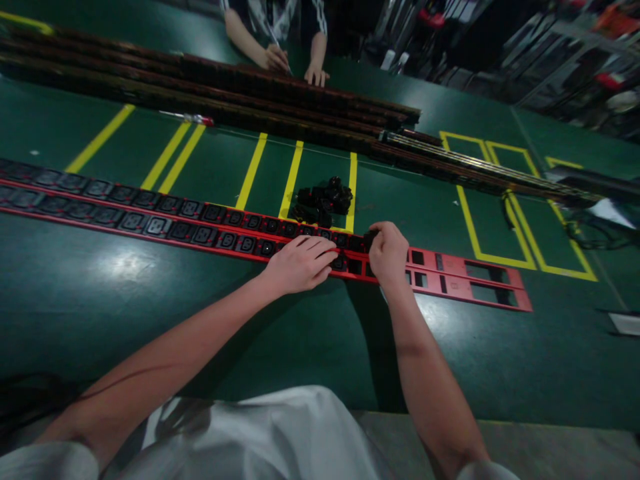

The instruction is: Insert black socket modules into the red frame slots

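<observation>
Two long red metal strips lie side by side across the table, with black power sockets set along most of their length. My left hand rests on the strips with its fingers stretched out over the sockets. Just to its right, my right hand is closed in a pinch on a small black socket, held at the upper strip. Bare rectangular cutouts show around and to the right of that hand. Behind the strips sits a loose pile of black sockets.
Long dark bars are stacked across the back of the table. A screwdriver lies in front of them. Yellow tape lines mark the green tabletop. Across the table, a person's hands hold a thin tool.
</observation>
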Motion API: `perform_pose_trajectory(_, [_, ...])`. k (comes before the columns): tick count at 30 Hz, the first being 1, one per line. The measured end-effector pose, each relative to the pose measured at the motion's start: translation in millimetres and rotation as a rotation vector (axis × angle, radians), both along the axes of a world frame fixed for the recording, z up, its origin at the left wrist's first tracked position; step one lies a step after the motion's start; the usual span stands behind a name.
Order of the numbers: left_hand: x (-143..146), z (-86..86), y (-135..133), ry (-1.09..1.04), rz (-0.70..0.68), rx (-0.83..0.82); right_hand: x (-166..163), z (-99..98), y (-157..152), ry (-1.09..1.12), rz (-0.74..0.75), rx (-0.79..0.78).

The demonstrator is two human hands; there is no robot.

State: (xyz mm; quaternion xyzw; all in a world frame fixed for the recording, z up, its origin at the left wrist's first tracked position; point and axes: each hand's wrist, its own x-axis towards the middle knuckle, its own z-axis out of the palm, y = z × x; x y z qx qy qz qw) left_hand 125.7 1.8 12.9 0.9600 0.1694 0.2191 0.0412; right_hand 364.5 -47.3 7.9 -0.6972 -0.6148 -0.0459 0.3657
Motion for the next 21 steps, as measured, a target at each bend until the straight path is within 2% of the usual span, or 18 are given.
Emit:
perform_pose_trajectory(4, [0.0, -0.8, 0.5, 0.004, -0.006, -0.004, -0.6, -1.1, -0.1, -0.015, -0.065, -0.019])
perform_pose_trajectory(14, [-0.1, -1.0, 0.1, 0.008, 0.0, 0.005, -1.8, 2.0, -1.3, -0.007, 0.016, -0.09])
perform_pose_trajectory(21, [-1.3, 1.2, -1.3, 0.011, 0.0, -0.004, -3.6, 4.2, -0.6, -0.048, 0.015, -0.043])
